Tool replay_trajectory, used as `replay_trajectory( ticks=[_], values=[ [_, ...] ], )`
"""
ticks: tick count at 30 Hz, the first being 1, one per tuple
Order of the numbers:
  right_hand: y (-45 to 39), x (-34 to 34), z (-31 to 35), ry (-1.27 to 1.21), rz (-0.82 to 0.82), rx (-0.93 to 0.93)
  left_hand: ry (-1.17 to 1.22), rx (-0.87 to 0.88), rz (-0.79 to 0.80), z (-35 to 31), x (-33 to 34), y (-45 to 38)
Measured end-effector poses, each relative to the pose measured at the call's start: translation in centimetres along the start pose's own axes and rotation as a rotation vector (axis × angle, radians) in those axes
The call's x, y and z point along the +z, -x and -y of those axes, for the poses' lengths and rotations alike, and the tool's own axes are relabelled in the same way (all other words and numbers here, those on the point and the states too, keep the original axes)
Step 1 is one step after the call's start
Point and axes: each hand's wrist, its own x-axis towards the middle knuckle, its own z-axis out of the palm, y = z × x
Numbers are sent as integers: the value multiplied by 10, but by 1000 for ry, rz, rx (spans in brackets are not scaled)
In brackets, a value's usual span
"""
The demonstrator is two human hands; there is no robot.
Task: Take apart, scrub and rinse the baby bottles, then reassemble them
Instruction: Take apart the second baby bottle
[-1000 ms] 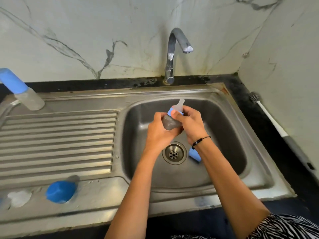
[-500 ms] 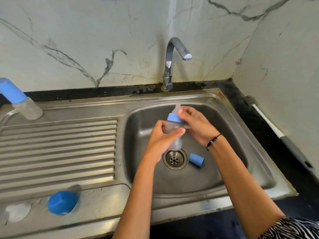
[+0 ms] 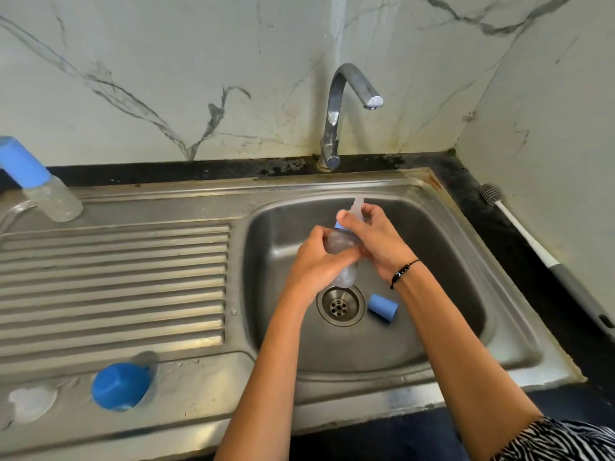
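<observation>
1. Bottle over sink drain, gripped round the body by left hand.
2. Right hand clamped on blue collar and teat; likely unscrewing.
3. Next: twisting collar off, steady counter-grip.
4. Blue cap lying at 4 o'clock of drain.

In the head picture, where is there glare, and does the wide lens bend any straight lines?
Head view: bright glare lies on the draining board ridges and on the tap; the sink rim and the wall corner bow outward, a wide-angle effect; the blue cup near the lower left edge looks soft; no harsh shadows.
</observation>
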Motion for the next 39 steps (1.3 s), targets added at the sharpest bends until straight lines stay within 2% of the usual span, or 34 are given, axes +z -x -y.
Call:
replay_trajectory(
  ticks=[3, 8, 12, 14, 16, 19, 22, 27, 32, 39],
  values=[
    [-1, 3, -3, 10, -24, -46, -27, -4, -36, 4, -2, -4],
    [-3, -8, -4, -301, 29, -67, 32, 55, 17, 9, -6, -6],
    [-10, -13, -11, -525, -25, -25, 31, -74, 115, 22, -5, -12],
    [-15, -16, -17, -480, -110, 51, -108, -133, 87, 36, -2, -17],
    [-19, -17, -27, -405, -189, 157, -380, -178, 99, 49, 0, -26],
    [-20, -16, -46, -343, -211, 277, -761, -285, 252, 65, 7, -36],
    [-19, -16, -56, -306, -199, 326, -933, -361, 366, 84, 21, -39],
    [-20, -22, -64, -244, -204, 342, -1011, -447, 350, 113, 38, -40],
    [-21, -22, -66, -202, -192, 355, -1052, -431, 342, 110, 39, -42],
    [-13, -16, -62, -98, -167, 293, -940, -436, 307, 106, 28, -39]
  ],
)
